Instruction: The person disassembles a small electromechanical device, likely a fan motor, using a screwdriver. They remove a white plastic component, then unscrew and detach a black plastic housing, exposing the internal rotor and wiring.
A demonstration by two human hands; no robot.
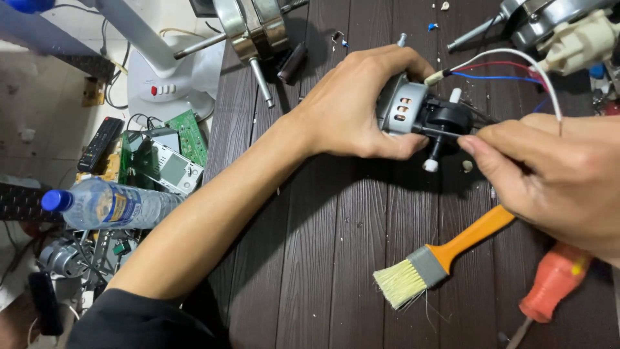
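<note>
My left hand [358, 103] grips a small grey electric motor [405, 110] with a black plastic gearbox [447, 118] on its right end, held just above the dark wooden table [323, 258]. White, red and blue wires [497, 68] run from the motor toward the upper right. My right hand [549, 171] pinches at the black gearbox with thumb and forefinger, fingers closed on a thin part I cannot make out. A white knob [430, 165] hangs under the gearbox.
An orange-handled paintbrush [439, 258] and an orange screwdriver [552, 284] lie near the front right. Two more fan motors [255, 29] [562, 29] sit at the back. Off the table's left edge are a water bottle [113, 203], circuit boards [188, 134], a remote [100, 143] and a fan base [171, 81].
</note>
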